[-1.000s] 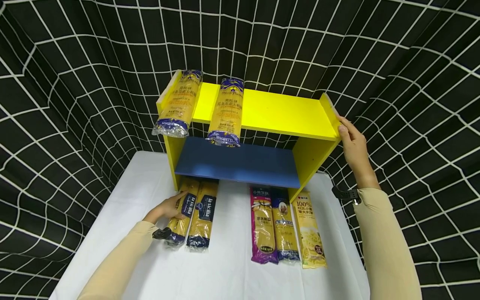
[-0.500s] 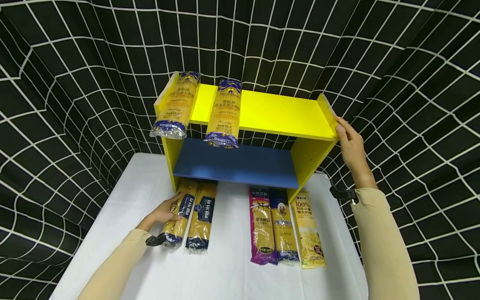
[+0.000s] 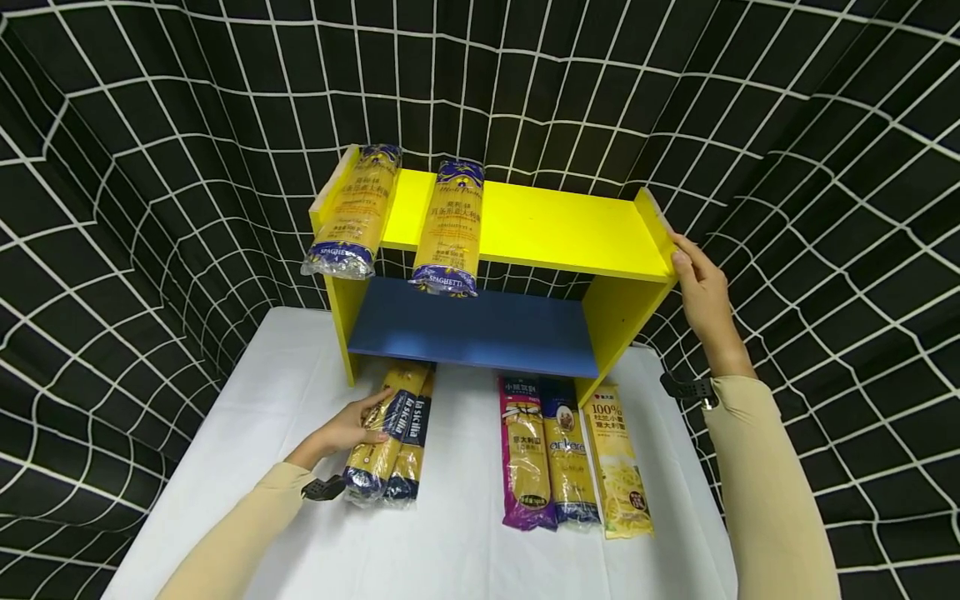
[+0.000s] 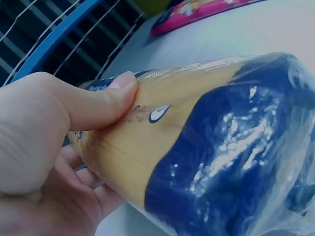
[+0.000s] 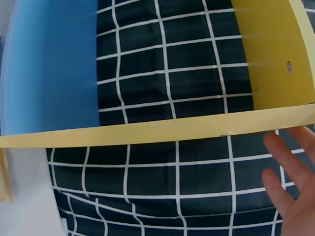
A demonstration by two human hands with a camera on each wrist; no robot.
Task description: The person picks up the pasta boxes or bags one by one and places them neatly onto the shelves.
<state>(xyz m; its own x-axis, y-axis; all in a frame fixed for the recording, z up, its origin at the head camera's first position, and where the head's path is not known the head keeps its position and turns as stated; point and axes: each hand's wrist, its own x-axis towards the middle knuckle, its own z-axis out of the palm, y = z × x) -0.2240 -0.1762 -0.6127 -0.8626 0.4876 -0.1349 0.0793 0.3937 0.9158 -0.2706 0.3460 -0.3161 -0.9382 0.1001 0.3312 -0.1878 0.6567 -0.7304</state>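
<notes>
My left hand (image 3: pixel 347 427) grips a bag of spaghetti (image 3: pixel 379 454) with dark blue ends and a "la sicilia" label. In the left wrist view the thumb (image 4: pixel 106 101) lies across the bag's top, with fingers curled beneath. The bag is tilted and overlaps a second la sicilia bag (image 3: pixel 408 467), whose left part it hides. My right hand (image 3: pixel 703 292) rests at the upper front corner of the yellow shelf's right side panel (image 3: pixel 626 317). In the right wrist view its fingers (image 5: pixel 288 157) are fairly straight against the panel's outer side.
The yellow shelf top (image 3: pixel 562 225) bears two spaghetti bags (image 3: pixel 352 212), their ends overhanging its front. A blue board (image 3: pixel 472 325) lies below. At right on the white table (image 3: pixel 457 550) are a purple bag (image 3: pixel 527 458), an "ankara" bag (image 3: pixel 570 458) and a pale yellow bag (image 3: pixel 618 467).
My left hand has moved right with its spaghetti bag, which now overlaps the neighbouring la sicilia bag instead of lying beside it. My right hand has stayed at the shelf corner.
</notes>
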